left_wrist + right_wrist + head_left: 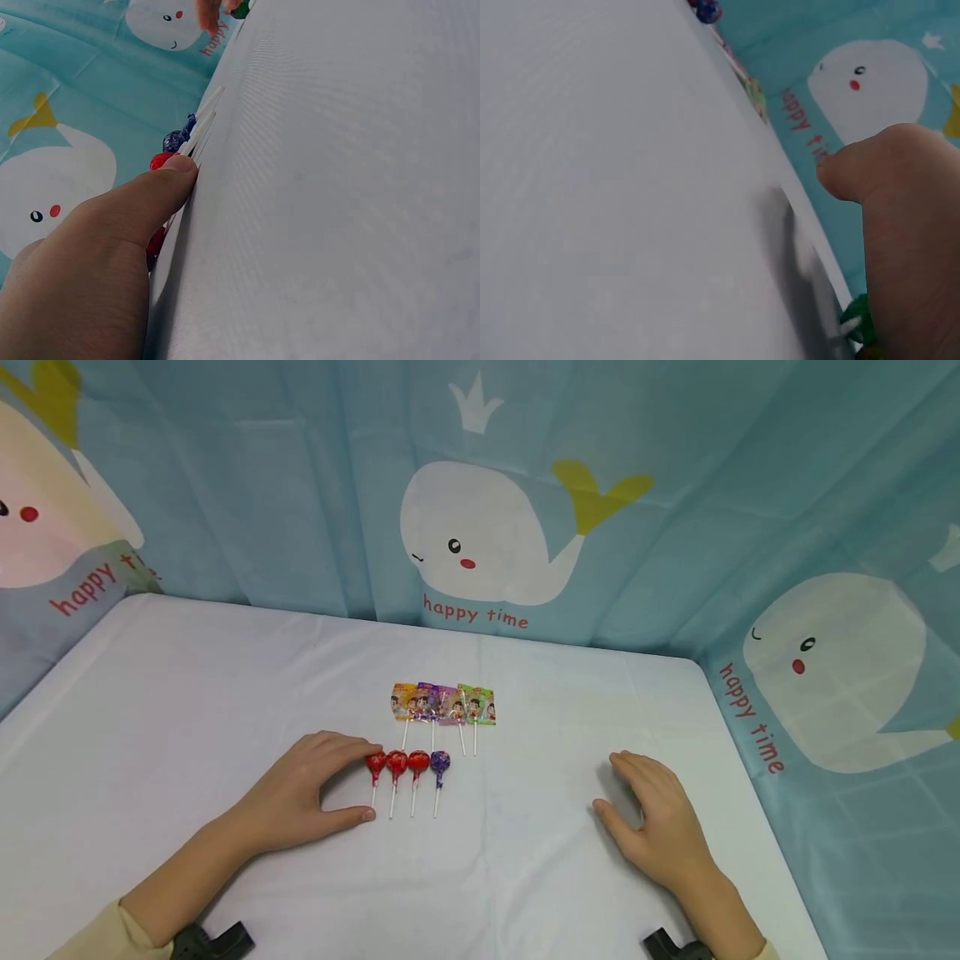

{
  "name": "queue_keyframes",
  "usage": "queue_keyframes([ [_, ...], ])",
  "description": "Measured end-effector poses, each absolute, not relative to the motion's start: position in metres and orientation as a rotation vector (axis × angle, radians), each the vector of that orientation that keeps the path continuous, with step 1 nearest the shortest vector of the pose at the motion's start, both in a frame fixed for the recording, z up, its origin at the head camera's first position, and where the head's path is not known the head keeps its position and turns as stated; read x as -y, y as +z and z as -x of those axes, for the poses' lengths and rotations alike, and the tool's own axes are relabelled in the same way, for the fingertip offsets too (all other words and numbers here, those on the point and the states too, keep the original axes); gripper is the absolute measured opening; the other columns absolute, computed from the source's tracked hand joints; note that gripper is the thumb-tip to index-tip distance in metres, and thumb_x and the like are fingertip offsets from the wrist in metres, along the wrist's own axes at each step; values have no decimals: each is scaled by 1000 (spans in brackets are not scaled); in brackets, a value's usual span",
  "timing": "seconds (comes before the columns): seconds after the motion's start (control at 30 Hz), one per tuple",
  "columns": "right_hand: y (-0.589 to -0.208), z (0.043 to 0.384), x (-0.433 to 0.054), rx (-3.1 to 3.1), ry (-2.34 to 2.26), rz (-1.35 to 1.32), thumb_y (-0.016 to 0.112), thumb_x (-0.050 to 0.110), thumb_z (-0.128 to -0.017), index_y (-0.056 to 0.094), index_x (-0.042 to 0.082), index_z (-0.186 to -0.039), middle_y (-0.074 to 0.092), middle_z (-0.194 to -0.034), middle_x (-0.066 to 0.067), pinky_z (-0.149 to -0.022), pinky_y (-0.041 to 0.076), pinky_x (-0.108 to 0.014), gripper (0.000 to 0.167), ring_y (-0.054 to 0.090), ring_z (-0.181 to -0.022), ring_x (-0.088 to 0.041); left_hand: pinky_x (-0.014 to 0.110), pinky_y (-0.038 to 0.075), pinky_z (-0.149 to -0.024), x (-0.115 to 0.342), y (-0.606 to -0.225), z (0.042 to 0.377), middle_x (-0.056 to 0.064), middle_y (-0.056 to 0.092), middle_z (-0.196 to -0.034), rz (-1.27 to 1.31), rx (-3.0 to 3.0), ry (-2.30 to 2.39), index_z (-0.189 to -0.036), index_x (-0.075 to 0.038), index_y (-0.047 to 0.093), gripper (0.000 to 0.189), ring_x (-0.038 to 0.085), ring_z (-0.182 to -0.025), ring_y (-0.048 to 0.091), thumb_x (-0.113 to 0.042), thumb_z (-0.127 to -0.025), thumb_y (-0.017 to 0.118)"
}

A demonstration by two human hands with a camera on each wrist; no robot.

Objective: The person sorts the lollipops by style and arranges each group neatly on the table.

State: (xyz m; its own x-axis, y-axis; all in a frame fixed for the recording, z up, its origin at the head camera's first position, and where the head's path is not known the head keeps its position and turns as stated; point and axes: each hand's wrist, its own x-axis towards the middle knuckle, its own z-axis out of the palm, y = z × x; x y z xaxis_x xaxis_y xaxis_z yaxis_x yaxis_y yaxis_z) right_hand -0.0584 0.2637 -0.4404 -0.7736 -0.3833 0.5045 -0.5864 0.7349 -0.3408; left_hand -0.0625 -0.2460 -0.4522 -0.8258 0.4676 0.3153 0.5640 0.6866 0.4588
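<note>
In the head view, three red lollipops (396,763) and one purple lollipop (440,762) lie in a row, sticks toward me. My left hand (311,793) is at the row's left end. Its fingertips touch the leftmost red head, and its thumb lies by that stick's lower end. Above the row are several flat lollipops in colourful printed wrappers (452,704). My right hand (660,822) rests loosely curved farther right, thumb and fingers apart. A green lollipop (859,319) shows beside it in the right wrist view; the head view hides it behind the hand.
White cloth (540,860) covers the table. A blue curtain (315,493) with printed whales rises along the back and both sides. Black straps (213,942) sit on both wrists.
</note>
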Motion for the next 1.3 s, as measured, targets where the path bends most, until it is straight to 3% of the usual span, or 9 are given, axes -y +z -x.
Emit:
queue_keyframes([
  [0.5, -434, 51, -298, 2627, 718, -647, 93, 11, -79, 67, 0, -143, 68, -144, -14, -123, 23, -15, 70, 58, -136, -39, 52, 44, -111, 249, -451, 63, -7, 67, -144, 847, 2706, -834, -149, -21, 66, 81, 20, -132, 58, -48, -79, 98],
  [0.83, -434, 46, -313, 2698, 721, -714, 99, 18, -74, 63, 7, -153, 63, -153, -15, -124, 21, -15, 87, 51, -145, -32, 54, 44, -112, 247, -450, 63, -7, 67, -143, 848, 2715, -830, -149, -21, 66, 81, 21, -132, 58, -49, -79, 97],
  [1.3, -434, 48, -321, 2702, 662, -800, 100, 23, -71, 64, 5, -151, 62, -153, -18, -126, 19, -18, 90, 50, -148, -33, 55, 43, -112, 247, -452, 64, -7, 67, -143, 854, 2725, -830, -149, -21, 66, 81, 20, -132, 59, -49, -80, 97],
])
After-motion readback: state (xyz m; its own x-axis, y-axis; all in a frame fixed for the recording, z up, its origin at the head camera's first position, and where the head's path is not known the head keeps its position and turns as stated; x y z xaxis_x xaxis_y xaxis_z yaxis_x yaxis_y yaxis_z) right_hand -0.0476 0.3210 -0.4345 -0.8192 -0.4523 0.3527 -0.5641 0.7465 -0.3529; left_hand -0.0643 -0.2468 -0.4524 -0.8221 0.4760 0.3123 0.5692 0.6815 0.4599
